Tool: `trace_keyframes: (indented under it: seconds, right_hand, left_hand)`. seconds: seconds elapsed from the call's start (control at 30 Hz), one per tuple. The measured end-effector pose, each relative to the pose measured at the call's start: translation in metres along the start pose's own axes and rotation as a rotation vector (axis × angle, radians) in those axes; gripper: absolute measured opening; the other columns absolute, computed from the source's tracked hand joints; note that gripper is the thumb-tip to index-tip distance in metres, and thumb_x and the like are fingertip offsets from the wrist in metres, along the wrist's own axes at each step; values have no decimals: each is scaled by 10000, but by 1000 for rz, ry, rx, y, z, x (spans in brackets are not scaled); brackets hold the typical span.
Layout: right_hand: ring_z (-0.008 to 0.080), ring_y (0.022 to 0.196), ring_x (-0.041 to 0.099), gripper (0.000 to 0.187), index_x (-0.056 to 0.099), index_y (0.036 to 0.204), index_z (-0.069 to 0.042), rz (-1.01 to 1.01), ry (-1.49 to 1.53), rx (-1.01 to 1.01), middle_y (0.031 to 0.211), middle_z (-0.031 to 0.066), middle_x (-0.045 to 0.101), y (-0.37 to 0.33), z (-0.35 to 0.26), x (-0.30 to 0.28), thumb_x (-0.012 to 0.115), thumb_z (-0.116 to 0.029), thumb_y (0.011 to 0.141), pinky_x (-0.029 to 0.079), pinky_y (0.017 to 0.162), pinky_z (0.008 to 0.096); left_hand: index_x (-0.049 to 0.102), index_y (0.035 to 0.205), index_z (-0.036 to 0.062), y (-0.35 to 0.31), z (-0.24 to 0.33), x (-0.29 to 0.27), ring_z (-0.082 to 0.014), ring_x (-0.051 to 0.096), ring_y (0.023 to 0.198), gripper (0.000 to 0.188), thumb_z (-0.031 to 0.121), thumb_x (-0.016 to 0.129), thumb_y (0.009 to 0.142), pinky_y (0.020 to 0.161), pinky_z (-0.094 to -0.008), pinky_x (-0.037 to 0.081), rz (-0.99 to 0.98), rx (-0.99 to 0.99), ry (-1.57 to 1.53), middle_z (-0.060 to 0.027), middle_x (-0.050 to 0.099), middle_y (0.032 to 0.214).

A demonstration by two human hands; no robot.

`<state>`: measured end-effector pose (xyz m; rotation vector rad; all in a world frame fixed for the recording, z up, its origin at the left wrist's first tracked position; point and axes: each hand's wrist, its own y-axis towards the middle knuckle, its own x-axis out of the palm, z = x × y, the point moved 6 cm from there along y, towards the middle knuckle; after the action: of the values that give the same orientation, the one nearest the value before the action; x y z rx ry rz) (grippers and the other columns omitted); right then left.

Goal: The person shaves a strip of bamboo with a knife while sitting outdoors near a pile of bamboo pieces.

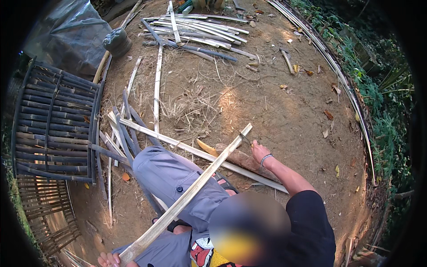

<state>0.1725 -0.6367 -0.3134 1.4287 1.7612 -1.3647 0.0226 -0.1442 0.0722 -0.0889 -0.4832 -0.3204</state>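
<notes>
A long, pale split bamboo strip (187, 198) runs slantwise across my lap, from the lower left to the middle of the view. My left hand (113, 260) grips its near end at the lower edge. My right hand (260, 152) is closed around the handle of a knife (245, 139), most of which the fingers hide. The dark blade lies against the strip close to its far end. Under that end are a brown log (255, 164) and a second bamboo strip (175, 143), which lies crosswise on the ground beyond my knee.
A slatted dark bamboo rack (55, 120) stands at the left. Split bamboo strips (204, 33) are heaped at the back. A wooden-handled tool (288, 61) lies on the soil (302, 115). Long poles (331, 60) edge the plants at the right. Shavings (191, 109) litter the middle.
</notes>
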Motion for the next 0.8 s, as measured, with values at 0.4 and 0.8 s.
trace_keyframes:
  seconds: [0.4,0.8]
  right_hand:
    - [506,815,592,287,376,1037,22,7,91,139,821,337,608,15,37,32,425,-247,949,481,719,568]
    - [478,745,606,277,390,1019,-15,2,38,24,782,289,624,-7,-9,13,476,-261,927,488,652,555]
  left_hand:
    - [439,634,109,4,-3,2,-131,392,462,364,356,559,873,449,-236,323,-55,-3,-55,-14,386,545]
    - [463,610,130,14,-4,0,-137,428,482,348,347,565,863,507,-273,379,-63,41,-5,-11,429,540]
